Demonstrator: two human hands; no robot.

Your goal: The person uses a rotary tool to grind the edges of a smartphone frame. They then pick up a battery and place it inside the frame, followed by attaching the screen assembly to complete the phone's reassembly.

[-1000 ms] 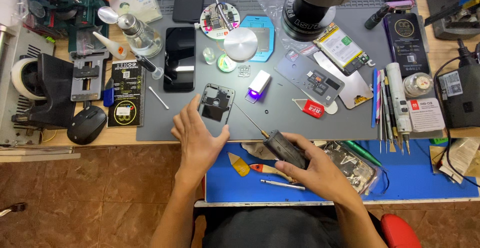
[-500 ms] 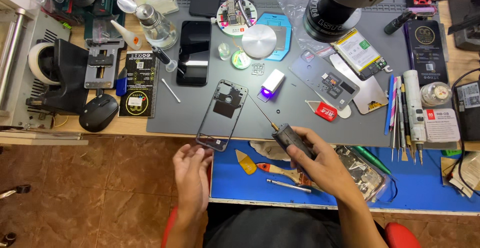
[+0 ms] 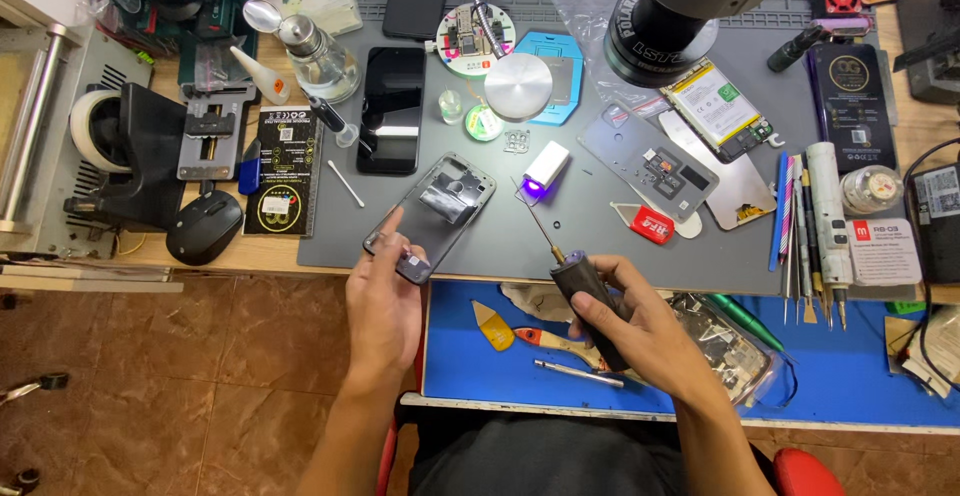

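My left hand (image 3: 385,301) grips the near end of an opened phone frame (image 3: 432,214), which lies tilted at the front edge of the grey work mat (image 3: 600,246). My right hand (image 3: 640,331) holds a black electric screwdriver (image 3: 588,306). Its thin bit points up and left toward a small white lamp (image 3: 546,168) that glows purple. The bit's tip hangs above the mat, right of the phone frame and apart from it.
A black phone (image 3: 390,111), a round metal disc (image 3: 518,86), a battery (image 3: 718,108), a red pick (image 3: 650,224) and a row of tools (image 3: 808,226) lie on the mat. A microscope head (image 3: 665,26) hangs over the back. Pry tools (image 3: 520,331) rest on the blue mat (image 3: 850,376). A mouse (image 3: 203,226) sits left.
My left hand went from resting on the phone frame to pulling back off the table, then returned and took the frame's near end. The frame shifted toward the table's front edge.
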